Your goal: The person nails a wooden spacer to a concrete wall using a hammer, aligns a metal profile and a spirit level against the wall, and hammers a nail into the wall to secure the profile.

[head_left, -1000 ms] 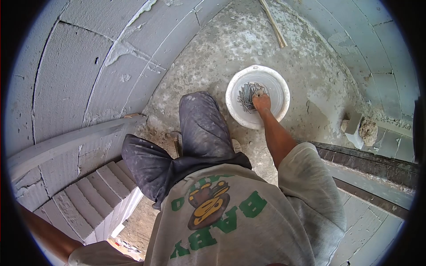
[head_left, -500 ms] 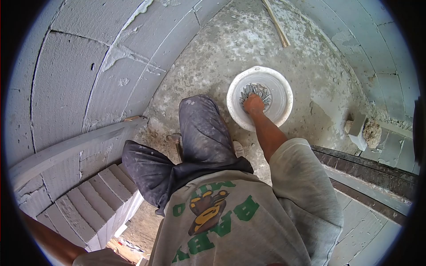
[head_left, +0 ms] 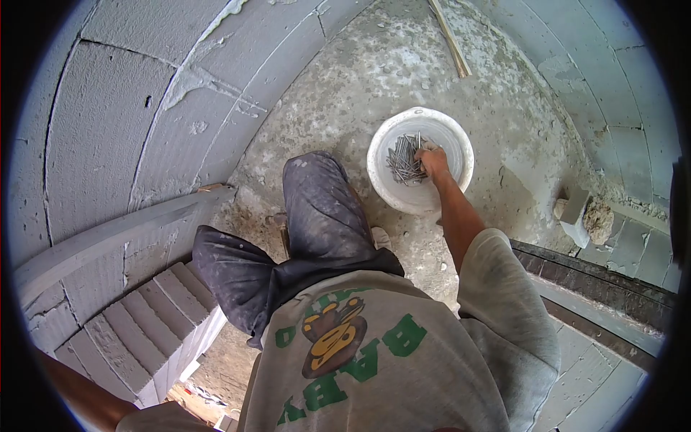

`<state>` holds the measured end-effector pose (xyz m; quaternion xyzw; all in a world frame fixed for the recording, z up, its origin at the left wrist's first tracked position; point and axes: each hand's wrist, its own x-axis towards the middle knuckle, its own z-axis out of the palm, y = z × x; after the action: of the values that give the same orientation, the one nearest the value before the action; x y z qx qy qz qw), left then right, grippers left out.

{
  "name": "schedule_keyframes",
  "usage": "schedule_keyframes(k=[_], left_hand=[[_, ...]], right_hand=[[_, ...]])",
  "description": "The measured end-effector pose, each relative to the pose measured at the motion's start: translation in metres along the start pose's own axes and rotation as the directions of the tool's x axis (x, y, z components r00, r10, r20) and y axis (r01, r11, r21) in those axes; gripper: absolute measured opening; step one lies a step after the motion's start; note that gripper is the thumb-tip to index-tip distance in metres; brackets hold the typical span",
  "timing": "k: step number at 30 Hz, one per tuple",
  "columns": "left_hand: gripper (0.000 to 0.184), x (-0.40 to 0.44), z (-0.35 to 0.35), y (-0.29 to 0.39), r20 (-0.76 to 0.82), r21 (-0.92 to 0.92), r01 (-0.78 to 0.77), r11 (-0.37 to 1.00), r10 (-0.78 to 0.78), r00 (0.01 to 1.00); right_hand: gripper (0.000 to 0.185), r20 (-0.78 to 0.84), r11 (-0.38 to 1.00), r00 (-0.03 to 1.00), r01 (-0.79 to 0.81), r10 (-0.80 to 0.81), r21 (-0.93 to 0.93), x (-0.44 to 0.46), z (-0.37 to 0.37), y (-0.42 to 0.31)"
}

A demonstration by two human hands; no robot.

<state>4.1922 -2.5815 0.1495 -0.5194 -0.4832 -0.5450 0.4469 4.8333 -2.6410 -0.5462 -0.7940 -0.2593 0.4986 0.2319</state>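
A round white bucket point(head_left: 461, 176) stands on the concrete floor with a heap of long metal nails point(head_left: 404, 162) at its bottom. My right hand point(head_left: 432, 160) reaches down inside, at the right side of the heap. Its fingers are curled closed around a few nails, and some nail shafts jut up beside the fingertips. Part of the grip is hidden by the back of the hand. Only my left forearm point(head_left: 86, 392) shows, at the lower left edge; the hand itself lies outside the view.
Grey block walls point(head_left: 108, 108) rise on both sides. A wooden strip point(head_left: 453, 47) lies on the floor beyond the bucket. Stacked blocks point(head_left: 140, 324) stand at the lower left. A dark beam point(head_left: 590, 281) runs along the right, near block pieces point(head_left: 576, 216).
Inside the bucket, my right hand has moved from the middle of the nails to the right. Nails now show between its fingers. The bucket has stayed in place.
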Motion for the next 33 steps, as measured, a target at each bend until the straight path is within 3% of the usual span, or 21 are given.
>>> schedule_keyframes(k=[3,6,9,12,14,15,17,18,20,21,23,24,26,27,29,32,33], left_hand=[[0.064,-0.002,0.001,0.002,0.010,-0.029,-0.027,0.999,0.028,1.000],[0.063,-0.002,0.003,0.001,-0.020,-0.009,-0.034,0.999,0.034,0.999],[0.064,-0.001,0.003,0.003,0.012,-0.055,-0.030,0.998,0.031,0.999],[0.064,-0.005,0.001,0.004,0.078,-0.133,-0.008,0.991,0.019,0.997],[0.066,-0.014,0.004,0.009,0.082,-0.131,0.066,0.989,-0.055,0.995],[0.067,-0.018,0.005,0.011,0.042,-0.086,0.103,0.991,-0.100,0.994],[0.068,-0.013,-0.008,0.012,0.104,0.113,0.033,0.993,-0.045,0.994],[0.069,-0.013,-0.015,0.012,0.112,0.202,0.003,0.979,-0.026,0.993],[0.070,-0.015,-0.013,0.013,0.079,0.288,-0.043,0.957,0.022,0.997],[0.071,-0.018,-0.009,0.017,0.057,0.279,-0.058,0.959,0.043,0.997],[0.072,-0.024,-0.014,0.033,0.034,0.231,-0.100,0.968,0.094,0.995],[0.074,-0.026,-0.014,0.041,0.051,0.137,-0.027,0.990,0.020,0.998],[0.076,-0.030,-0.012,0.040,0.058,0.017,0.049,0.999,-0.050,0.997],[0.076,-0.031,-0.010,0.037,0.049,-0.013,0.046,0.999,-0.046,0.998],[0.071,-0.029,-0.014,0.039,0.107,-0.062,0.072,0.995,-0.066,0.992],[0.069,-0.031,-0.016,0.035,0.099,-0.052,0.098,0.994,-0.092,0.991],[0.070,-0.034,-0.017,0.048,0.108,-0.037,0.135,0.990,-0.130,0.986]], right_hand=[[0.008,0.009,0.980,1.000,-0.015,0.013,0.200,0.000,0.003,0.003],[0.012,-0.129,0.964,0.969,0.186,-0.212,-0.191,0.019,0.016,0.026],[0.018,-0.104,0.927,0.967,0.187,-0.231,-0.324,0.025,0.023,0.036],[0.025,-0.065,0.925,0.975,0.180,-0.213,-0.335,0.021,0.027,0.032],[0.032,-0.175,0.838,0.941,0.161,-0.290,-0.522,0.043,0.042,0.057],[0.038,-0.186,0.882,0.939,0.186,-0.289,-0.434,0.042,0.041,0.066],[0.034,0.069,0.625,0.879,0.388,-0.471,-0.678,0.072,0.038,0.103],[0.033,0.240,0.393,0.789,0.513,-0.565,-0.763,0.095,0.042,0.130],[0.032,0.443,-0.027,0.541,0.611,-0.715,-0.791,0.159,0.057,0.193],[0.031,0.403,0.001,0.605,0.555,-0.687,-0.832,0.169,0.063,0.199],[0.027,0.253,0.302,0.844,0.425,-0.473,-0.853,0.149,0.084,0.165],[0.036,0.250,0.199,0.694,0.498,-0.675,-0.844,0.181,0.084,0.193],[0.034,0.044,0.703,0.920,0.327,-0.389,-0.632,0.159,0.085,0.159],[0.035,0.189,0.643,0.913,0.391,-0.361,-0.658,0.159,0.081,0.159],[0.061,0.474,0.515,0.838,0.541,-0.269,-0.665,0.155,0.081,0.170],[0.060,0.472,0.233,0.874,0.485,-0.111,-0.843,0.169,0.086,0.201],[0.057,0.476,0.166,0.867,0.496,-0.148,-0.852,0.170,0.086,0.199]])
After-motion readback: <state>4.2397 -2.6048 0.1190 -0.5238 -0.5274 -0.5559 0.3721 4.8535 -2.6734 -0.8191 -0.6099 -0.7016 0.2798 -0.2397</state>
